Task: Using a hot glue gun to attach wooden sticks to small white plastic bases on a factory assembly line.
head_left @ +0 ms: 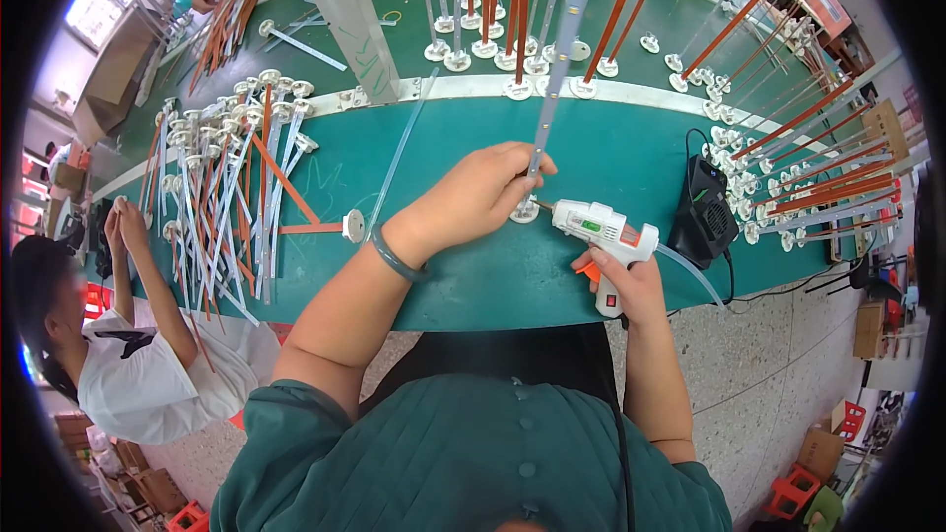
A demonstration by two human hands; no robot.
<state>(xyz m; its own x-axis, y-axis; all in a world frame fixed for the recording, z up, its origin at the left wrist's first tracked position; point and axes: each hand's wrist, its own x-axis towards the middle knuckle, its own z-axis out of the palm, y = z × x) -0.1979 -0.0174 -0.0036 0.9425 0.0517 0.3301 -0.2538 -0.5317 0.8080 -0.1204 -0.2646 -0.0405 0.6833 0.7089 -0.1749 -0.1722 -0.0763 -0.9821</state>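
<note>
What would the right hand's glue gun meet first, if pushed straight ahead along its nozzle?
Probably the round white base below the grey strip; the nozzle looks very near, though depth is unclear.

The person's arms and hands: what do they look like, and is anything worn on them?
Both the left hand and the right hand are bare, with no gloves. A smooth, rounded, grey-green bangle circles the left wrist; no bangle or watch shows on the right one. Short, dark green fabric sleeves cover only the upper part of the arms.
</note>
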